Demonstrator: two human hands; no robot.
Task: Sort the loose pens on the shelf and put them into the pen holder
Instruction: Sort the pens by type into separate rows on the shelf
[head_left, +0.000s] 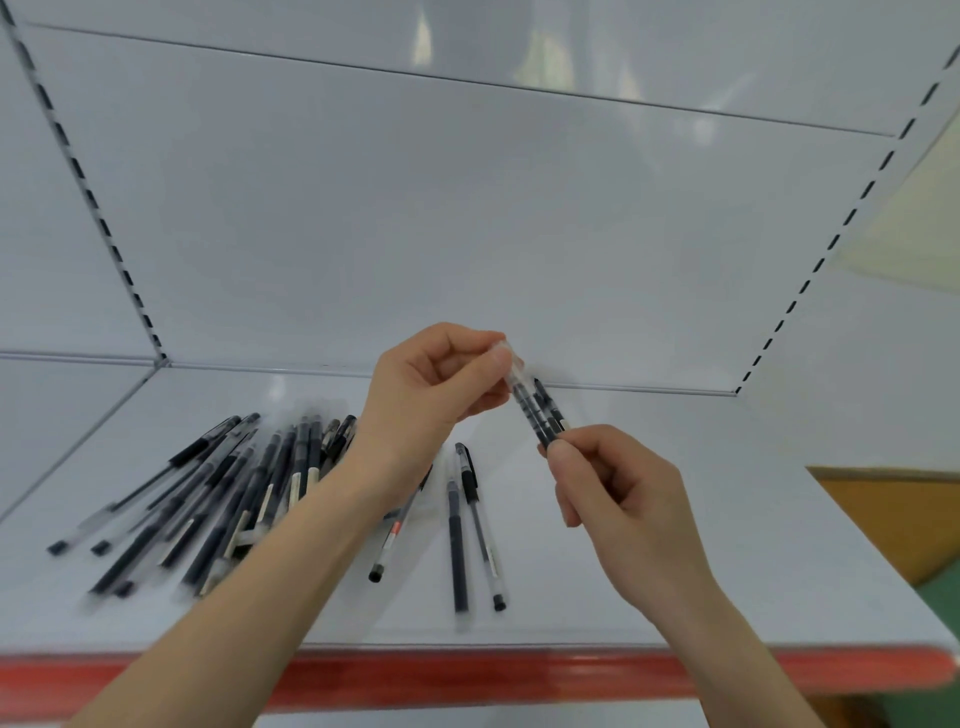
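Note:
My right hand (618, 499) grips a small bunch of black pens (537, 415) by their lower ends and holds them tilted above the shelf. My left hand (431, 384) pinches the clear cap end of one pen in that bunch. A pile of several black and clear pens (234, 493) lies fanned out on the white shelf (675, 597) at the left, partly under my left forearm. Two more pens (470, 525) lie side by side in the middle, and another (395, 535) slants beside them. No pen holder is in view.
The shelf has a red front edge strip (467, 675) and a white back panel (467, 234) with slotted uprights on both sides. A yellow-brown surface (904, 514) shows past the shelf's right end.

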